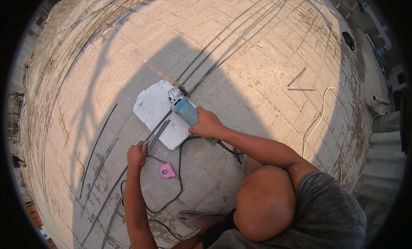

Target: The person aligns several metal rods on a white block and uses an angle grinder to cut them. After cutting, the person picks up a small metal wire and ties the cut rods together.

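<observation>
My right hand (pixel 207 122) is closed around the teal body of an angle grinder (pixel 186 112). Its cutting disc (pixel 183 90) stands on edge at the far right corner of a pale, rough-edged slab (pixel 148 104), against or very near the steel rods there; exact contact I cannot make out. Faint orange specks show just beyond the disc. My left hand (pixel 137 153) grips a thin steel rod (pixel 158 127) that slants across the slab toward the grinder. Another short pair of rods lies right beside it, partly under the fingers.
A pink tape measure (pixel 167 170) lies right of my left hand, beside the looping black power cord (pixel 180 172). Long rods (pixel 240 34) stretch to the far edge. Loose rods (pixel 99 137) lie at left, short cut pieces (pixel 301 89) at right, near a white cable (pixel 320 116). My sandalled foot (pixel 201 219) is close by.
</observation>
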The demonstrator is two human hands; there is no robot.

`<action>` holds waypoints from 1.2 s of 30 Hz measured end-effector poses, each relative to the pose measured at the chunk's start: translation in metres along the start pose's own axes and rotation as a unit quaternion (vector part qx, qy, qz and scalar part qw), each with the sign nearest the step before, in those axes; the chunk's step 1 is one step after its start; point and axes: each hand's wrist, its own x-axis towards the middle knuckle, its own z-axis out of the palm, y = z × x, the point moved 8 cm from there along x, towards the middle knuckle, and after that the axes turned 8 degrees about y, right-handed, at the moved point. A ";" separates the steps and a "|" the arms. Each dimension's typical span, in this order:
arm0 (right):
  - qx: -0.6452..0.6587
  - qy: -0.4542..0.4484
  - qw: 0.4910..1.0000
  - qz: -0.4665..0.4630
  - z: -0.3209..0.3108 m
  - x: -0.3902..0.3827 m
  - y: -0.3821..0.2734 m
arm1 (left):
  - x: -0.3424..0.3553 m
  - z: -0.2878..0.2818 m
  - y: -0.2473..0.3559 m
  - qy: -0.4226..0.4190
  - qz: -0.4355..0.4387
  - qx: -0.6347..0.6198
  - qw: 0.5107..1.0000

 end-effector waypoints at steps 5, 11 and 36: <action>0.005 -0.002 1.000 0.006 0.000 0.000 0.000 | 0.000 0.001 -0.001 -0.006 -0.008 0.002 1.000; 0.006 -0.004 1.000 0.007 -0.001 -0.001 0.000 | 0.000 -0.001 0.001 0.002 -0.007 -0.002 1.000; 0.006 0.009 1.000 -0.005 0.001 0.002 0.002 | 0.001 -0.001 0.000 -0.003 -0.001 -0.014 1.000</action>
